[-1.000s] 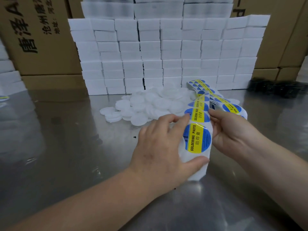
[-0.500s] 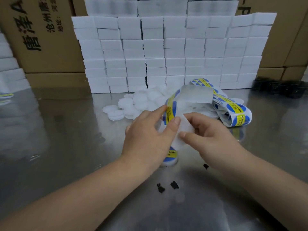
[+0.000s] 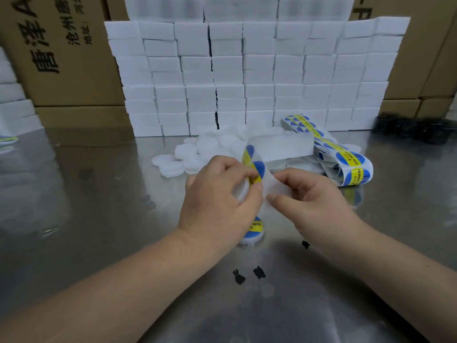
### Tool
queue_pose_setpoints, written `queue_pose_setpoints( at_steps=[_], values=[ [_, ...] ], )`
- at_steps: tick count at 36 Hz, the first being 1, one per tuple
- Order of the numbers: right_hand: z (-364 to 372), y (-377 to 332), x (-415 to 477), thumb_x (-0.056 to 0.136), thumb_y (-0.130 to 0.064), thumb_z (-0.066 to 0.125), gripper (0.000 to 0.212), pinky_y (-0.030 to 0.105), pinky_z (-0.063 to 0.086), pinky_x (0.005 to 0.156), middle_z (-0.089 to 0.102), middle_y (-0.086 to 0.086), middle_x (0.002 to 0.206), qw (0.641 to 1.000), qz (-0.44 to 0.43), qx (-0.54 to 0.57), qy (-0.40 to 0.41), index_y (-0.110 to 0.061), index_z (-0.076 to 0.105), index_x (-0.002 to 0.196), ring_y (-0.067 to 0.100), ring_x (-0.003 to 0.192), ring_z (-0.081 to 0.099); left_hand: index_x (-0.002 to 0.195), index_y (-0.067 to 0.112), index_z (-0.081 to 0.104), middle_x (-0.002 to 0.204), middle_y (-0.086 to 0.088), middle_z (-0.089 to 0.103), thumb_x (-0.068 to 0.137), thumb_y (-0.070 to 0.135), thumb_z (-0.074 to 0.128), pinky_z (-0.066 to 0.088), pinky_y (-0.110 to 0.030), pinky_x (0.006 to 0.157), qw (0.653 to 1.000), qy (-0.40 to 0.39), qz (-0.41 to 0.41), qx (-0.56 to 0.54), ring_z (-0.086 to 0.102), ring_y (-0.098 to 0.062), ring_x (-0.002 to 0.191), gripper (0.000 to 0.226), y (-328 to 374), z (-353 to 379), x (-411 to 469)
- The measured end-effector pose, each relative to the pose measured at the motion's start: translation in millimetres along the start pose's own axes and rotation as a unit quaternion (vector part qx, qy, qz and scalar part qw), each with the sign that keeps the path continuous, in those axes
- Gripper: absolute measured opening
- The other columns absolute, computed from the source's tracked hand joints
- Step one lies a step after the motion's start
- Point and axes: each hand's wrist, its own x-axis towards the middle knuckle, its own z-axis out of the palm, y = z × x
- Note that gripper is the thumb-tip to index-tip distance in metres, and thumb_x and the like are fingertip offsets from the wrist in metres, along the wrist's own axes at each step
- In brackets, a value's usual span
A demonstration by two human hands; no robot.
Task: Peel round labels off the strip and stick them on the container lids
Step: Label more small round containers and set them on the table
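A packing workshop or small factory: a brushed stainless-steel worktop, a wall of stacked white foam blocks, printed brown cardboard cartons behind, loose white round plastic lids.

Counts: 1 label strip, its labels too folded over to count. 1 labelled lid on the counter. Bare lids: loose pile, dozens, no exact count. 3 black scraps. White blocks: stacked wall, too many to count. 2 hands: left hand, right hand.
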Motion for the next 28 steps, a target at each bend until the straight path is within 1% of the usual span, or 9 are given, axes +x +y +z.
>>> queue_pose_setpoints(
  at_steps=[2,4,9,13,15,17,21,26,28],
  values=[
    [-0.2,0.0,0.7,0.082,0.0,0.059,0.024,0.034,0.048,0.082,0.07,0.005,0.091,1.0,-0.003,-0.006,0.008,-0.021,0.066,0.09,0.016,0.085,0.062,0.093,0.021,0.072,0.085,0.018,0.046,0.072,0.038,0.054,0.043,-0.043,0.089,1.0,-0.006,0.017,0.014,0.046,0.0,0.09,0.032,0.9,0.6,-1.4],
    [-0.5,-0.2,0.9,0.083,0.001,0.058,0.027,0.03,0.048,0.084,0.071,0.001,0.093,1.0,-0.004,0.001,0.003,-0.023,0.066,0.092,0.011,0.086,0.062,0.096,0.021,0.071,0.086,0.018,0.047,0.071,0.04,0.055,0.043,-0.043,0.09,1.0,-0.011,0.014,0.019,0.045,0.001,0.089,0.036,1.8,0.4,-1.5],
    [1.2,3.6,1.3,0.083,-0.004,0.061,0.027,0.022,0.046,0.08,0.07,-0.012,0.086,1.0,-0.008,0.021,-0.007,-0.03,0.067,0.083,0.001,0.082,0.06,0.084,0.032,0.06,0.084,0.024,0.046,0.066,0.042,0.056,0.041,-0.039,0.093,0.999,-0.026,-0.014,0.016,0.043,0.005,0.087,0.021,1.3,-0.7,0.7],
    [2.4,5.1,2.9,0.083,-0.003,0.062,0.025,0.031,0.047,0.085,0.072,-0.001,0.087,1.0,-0.011,0.022,-0.007,-0.027,0.068,0.081,0.007,0.084,0.061,0.086,0.028,0.064,0.083,0.024,0.045,0.068,0.041,0.065,0.041,-0.04,0.092,0.999,-0.026,-0.011,0.025,0.046,-0.001,0.089,0.022,-0.4,-0.4,0.1],
    [2.5,5.4,3.7,0.083,-0.002,0.062,0.023,0.028,0.047,0.082,0.072,-0.002,0.083,0.999,-0.012,0.037,-0.008,-0.025,0.069,0.08,0.006,0.081,0.061,0.087,0.026,0.066,0.084,0.023,0.046,0.072,0.033,0.07,0.04,-0.041,0.092,0.999,-0.023,-0.007,0.021,0.044,0.001,0.088,0.018,-1.5,0.3,-0.1],
    [3.2,4.9,3.8,0.082,-0.002,0.062,0.022,0.018,0.047,0.076,0.07,-0.008,0.076,0.998,-0.008,0.063,-0.011,-0.023,0.07,0.079,0.001,0.075,0.06,0.087,0.026,0.067,0.085,0.022,0.048,0.071,0.036,0.066,0.04,-0.041,0.092,1.0,-0.025,-0.007,0.016,0.045,0.001,0.088,0.019,-2.0,0.3,0.2],
    [4.4,4.1,4.8,0.083,0.0,0.061,0.024,0.011,0.043,0.07,0.068,-0.014,0.07,0.997,-0.004,0.07,-0.008,-0.022,0.069,0.077,-0.003,0.07,0.057,0.084,0.032,0.064,0.085,0.022,0.049,0.074,0.036,0.068,0.039,-0.039,0.094,0.999,-0.037,-0.011,0.002,0.045,0.003,0.089,0.012,-2.4,-1.0,0.9],
    [5.1,4.3,5.9,0.082,-0.001,0.061,0.029,0.016,0.037,0.058,0.059,-0.014,0.06,1.0,0.004,0.024,0.004,-0.025,0.067,0.067,0.004,0.06,0.046,0.086,0.03,0.066,0.086,0.021,0.05,0.068,0.043,0.059,0.04,-0.038,0.094,0.998,-0.053,-0.02,0.001,0.049,-0.004,0.091,0.022,-2.2,-2.6,2.2],
    [6.7,3.9,7.4,0.081,-0.001,0.06,0.03,0.016,0.036,0.055,0.057,-0.014,0.057,1.0,0.011,0.01,0.01,-0.025,0.066,0.064,0.005,0.057,0.044,0.087,0.027,0.067,0.086,0.02,0.049,0.072,0.039,0.064,0.04,-0.04,0.093,0.998,-0.052,-0.02,0.001,0.049,-0.005,0.09,0.019,-3.2,-3.0,2.4]
  ],
)
